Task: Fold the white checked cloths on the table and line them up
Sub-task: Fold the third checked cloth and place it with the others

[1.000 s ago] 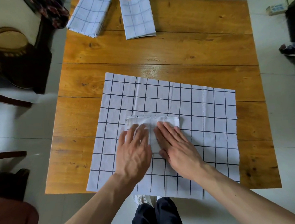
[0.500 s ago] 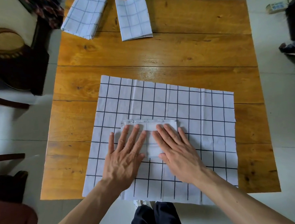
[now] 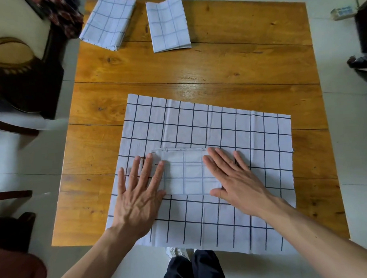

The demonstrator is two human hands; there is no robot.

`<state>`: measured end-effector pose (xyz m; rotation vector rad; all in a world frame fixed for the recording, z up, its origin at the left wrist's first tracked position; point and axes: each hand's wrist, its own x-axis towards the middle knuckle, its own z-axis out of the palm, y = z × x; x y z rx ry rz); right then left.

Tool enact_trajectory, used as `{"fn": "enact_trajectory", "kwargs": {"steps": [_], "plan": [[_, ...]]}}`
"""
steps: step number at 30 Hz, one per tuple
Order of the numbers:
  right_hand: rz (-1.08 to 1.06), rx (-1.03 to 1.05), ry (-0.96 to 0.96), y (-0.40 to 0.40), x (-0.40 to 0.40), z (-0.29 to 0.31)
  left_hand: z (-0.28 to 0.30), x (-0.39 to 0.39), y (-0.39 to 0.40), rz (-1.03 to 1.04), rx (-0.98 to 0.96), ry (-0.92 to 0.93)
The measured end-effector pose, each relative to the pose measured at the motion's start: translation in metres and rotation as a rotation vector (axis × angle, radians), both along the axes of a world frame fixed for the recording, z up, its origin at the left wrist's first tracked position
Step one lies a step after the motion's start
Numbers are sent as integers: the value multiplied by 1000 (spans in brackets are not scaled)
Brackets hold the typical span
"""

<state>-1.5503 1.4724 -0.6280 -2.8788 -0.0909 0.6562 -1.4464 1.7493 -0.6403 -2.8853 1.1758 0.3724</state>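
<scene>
Small folded cloth (image 3: 185, 172) lying at the middle of a spread checked cloth (image 3: 262, 135) on the near half of the wooden table (image 3: 217, 63). Left hand (image 3: 138, 195) flat, fingers spread, over its left edge; right hand (image 3: 234, 178) flat, fingers together, over its right edge. Near hem overhanging the table's near edge. Two folded cloths (image 3: 108, 22) (image 3: 168, 26) side by side at the far left edge. Bare wood across the far right.

Free room: mid-table, right side.
You've bare table (image 3: 227, 61) betw. spread cloth (image 3: 262, 139) & two folded cloths (image 3: 169, 26) far-left.
</scene>
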Motion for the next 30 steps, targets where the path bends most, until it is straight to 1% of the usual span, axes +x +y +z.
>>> {"fn": "enact_trajectory", "kwargs": {"steps": [4, 6, 9, 13, 16, 23, 30], "plan": [[-21, 21, -13, 2, -1, 2, 9, -10, -16, 1, -59, -31], [-29, 29, -23, 2, 0, 2, 9, -14, -31, -66, -66, -17], [-44, 45, -24, 4, 1, 2, 2, -19, -55, -210, -24, 22], [-45, 27, -26, 4, 1, 3, -4, -8, -68, -278, 28, 67], [-45, 25, -18, 3, 1, 4, -3, 8, -59, -253, 65, 73], [-25, 21, -1, -5, 1, 4, 2, 26, -32, -155, 72, 92], [-3, 71, 29, -13, 5, 12, 3, 43, -19, -211, 39, 142]]}}
